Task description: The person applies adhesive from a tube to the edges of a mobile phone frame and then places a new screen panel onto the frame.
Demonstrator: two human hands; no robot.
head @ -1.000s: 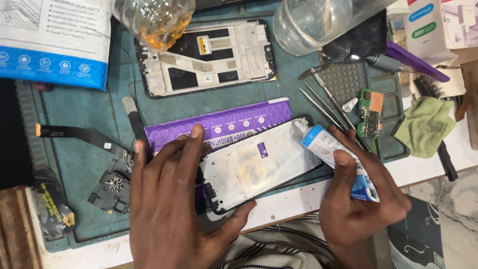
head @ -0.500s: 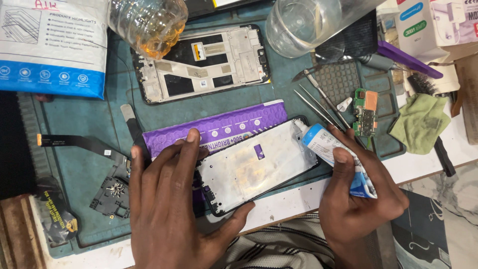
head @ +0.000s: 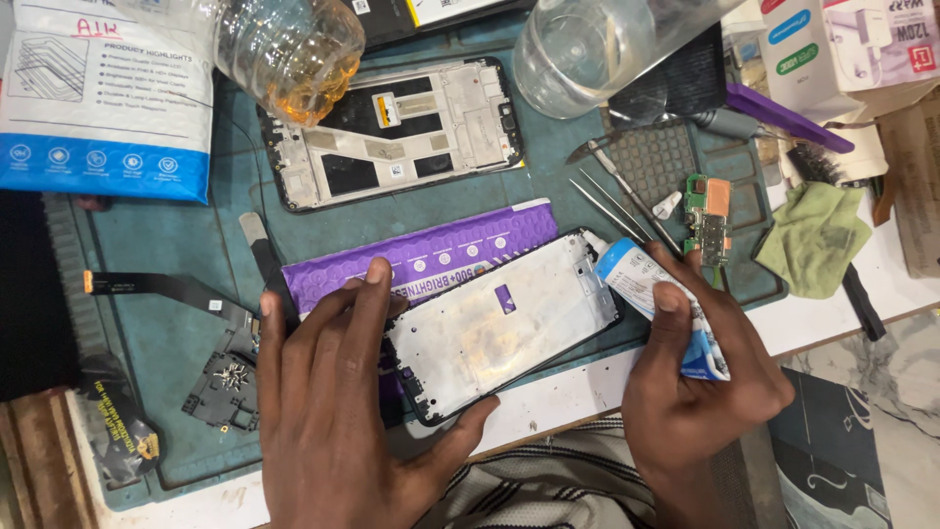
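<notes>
My left hand (head: 338,392) presses flat on the left end of a phone display panel (head: 509,318), which lies silver back up on a purple padded sleeve (head: 431,250). My right hand (head: 700,382) grips a white and blue glue tube (head: 656,294); the tube's nozzle touches the panel's upper right corner. A second phone frame (head: 392,127) lies further back on the teal work mat (head: 176,255).
Tweezers (head: 627,201), a small green circuit board (head: 707,220) and a green cloth (head: 813,235) lie to the right. Two plastic bottles (head: 294,49) stand at the back. A flex cable (head: 157,286), small black parts (head: 223,377) and a white and blue package (head: 98,93) are on the left.
The view has shifted slightly. Both hands keep their hold on the panel and the tube; the nozzle stays at the panel's upper right corner.
</notes>
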